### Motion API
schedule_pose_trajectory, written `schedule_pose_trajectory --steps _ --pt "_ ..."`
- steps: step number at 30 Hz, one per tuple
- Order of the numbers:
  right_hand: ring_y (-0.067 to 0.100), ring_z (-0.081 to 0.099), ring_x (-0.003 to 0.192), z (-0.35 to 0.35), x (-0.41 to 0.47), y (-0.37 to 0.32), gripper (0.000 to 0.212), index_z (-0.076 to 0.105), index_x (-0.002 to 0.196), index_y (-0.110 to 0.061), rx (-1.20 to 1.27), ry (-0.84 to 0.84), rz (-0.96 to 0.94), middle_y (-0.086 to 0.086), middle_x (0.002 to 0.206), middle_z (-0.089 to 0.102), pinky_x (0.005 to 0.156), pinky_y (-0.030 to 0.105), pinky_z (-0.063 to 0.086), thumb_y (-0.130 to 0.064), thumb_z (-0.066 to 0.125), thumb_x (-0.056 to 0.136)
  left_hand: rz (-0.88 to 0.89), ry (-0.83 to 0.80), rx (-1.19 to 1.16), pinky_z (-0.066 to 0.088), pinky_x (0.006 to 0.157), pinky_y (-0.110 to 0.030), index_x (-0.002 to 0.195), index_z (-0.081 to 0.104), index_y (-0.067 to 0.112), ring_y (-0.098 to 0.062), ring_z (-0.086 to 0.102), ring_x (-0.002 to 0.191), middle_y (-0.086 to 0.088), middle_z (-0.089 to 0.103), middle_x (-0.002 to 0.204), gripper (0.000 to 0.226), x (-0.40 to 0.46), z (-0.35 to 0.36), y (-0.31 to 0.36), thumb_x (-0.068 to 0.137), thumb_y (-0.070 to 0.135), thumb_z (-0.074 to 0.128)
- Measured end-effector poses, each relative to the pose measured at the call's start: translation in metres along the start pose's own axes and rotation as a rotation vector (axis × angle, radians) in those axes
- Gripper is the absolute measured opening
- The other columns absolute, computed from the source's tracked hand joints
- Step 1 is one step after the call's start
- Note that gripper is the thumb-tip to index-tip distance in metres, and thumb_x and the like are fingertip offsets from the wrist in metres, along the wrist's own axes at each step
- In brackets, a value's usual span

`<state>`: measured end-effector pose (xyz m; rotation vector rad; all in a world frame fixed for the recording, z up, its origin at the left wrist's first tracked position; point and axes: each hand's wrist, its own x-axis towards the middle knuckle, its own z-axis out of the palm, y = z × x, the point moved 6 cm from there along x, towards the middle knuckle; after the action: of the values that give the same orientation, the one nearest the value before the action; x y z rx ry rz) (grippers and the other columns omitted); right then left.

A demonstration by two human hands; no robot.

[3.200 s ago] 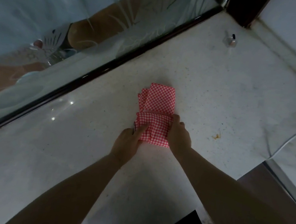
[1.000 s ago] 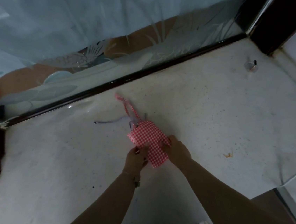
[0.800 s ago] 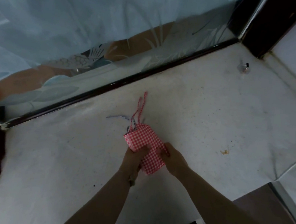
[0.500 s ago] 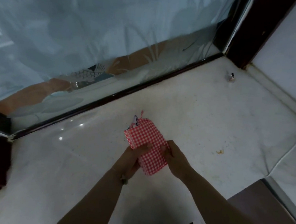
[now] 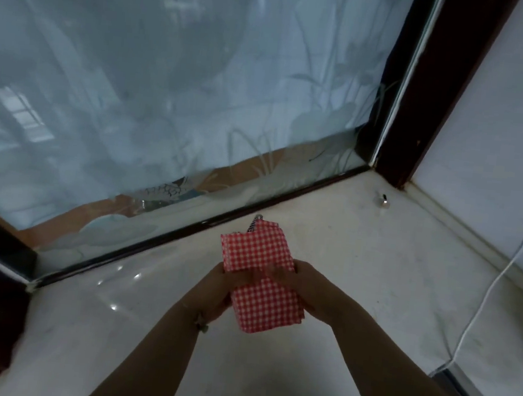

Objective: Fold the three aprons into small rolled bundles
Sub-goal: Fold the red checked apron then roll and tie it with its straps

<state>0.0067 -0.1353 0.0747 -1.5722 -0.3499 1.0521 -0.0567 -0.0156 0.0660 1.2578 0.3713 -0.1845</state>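
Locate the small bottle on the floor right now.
Head view, upper right: the small bottle stands on the pale floor in the far corner, near the dark door frame, beyond the checked apron.

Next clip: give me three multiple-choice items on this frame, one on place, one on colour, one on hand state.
1. Where is the small bottle?
A. in the far corner by the dark frame
B. on the apron
C. in the left hand

2. What pattern has the apron?
A. blue stripes
B. red-and-white check
C. plain green

3. How is the apron held?
A. lying untouched
B. right hand alone
C. both hands grip it

Key: 1 A, it stands on the floor beside the frame. 2 B, the check is plain. 3 C, left hand and right hand grip its middle.
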Motion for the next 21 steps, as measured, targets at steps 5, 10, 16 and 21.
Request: schedule_pose_trajectory --steps 5,10,16,21 --pt "0.018 0.064 0.095 -0.025 -0.01 -0.044 0.046 0.059 0.119 -0.017 -0.475 0.218 -0.303 -0.001 0.109 0.066 0.083 0.027 0.052 -0.039 0.071 0.08 0.157 -0.044 0.096 0.044 0.101 -0.048 0.129 0.048 0.005 -0.032 0.055 0.119 -0.016 0.058 0.128 0.101 -0.001 0.008 0.044 0.047 0.049 0.089" --pt "0.013 0.064 0.079 -0.047 -0.037 -0.081 0.027 0.068 0.097 -0.015 -0.915 0.548 -0.948 0.001 0.087 0.071 0.075 0.023 0.052 -0.035 0.069 0.078 0.328 -0.123 0.051 0.042 0.101 -0.047 0.124 0.061 0.008 -0.036 0.053 0.122 -0.02 0.058 0.129 0.069 -0.004 0.017 0.091 0.083 0.063 0.052" --pt "0.01 0.062 0.089 -0.072 -0.037 -0.087 0.03 0.065 0.105 -0.014 -0.713 0.503 -0.922 0.002 0.097 0.07 0.076 0.027 0.051 -0.031 0.07 0.08 0.464 0.096 -0.131 0.053 0.087 -0.046 0.1 0.068 0.005 -0.029 0.065 0.097 -0.015 0.069 0.102 0.051 0.006 0.022 0.131 0.069 0.045 0.081" --pt "0.007 0.065 0.084 -0.094 -0.026 -0.087 0.033 0.061 0.106 -0.024 -0.395 0.358 -0.645 -0.013 0.09 0.065 0.072 0.027 0.057 -0.04 0.068 0.079 0.487 0.172 -0.178 0.053 0.088 -0.048 0.105 0.069 0.006 -0.03 0.065 0.099 -0.015 0.07 0.107 0.035 0.007 0.04 0.15 0.091 0.036 0.057"
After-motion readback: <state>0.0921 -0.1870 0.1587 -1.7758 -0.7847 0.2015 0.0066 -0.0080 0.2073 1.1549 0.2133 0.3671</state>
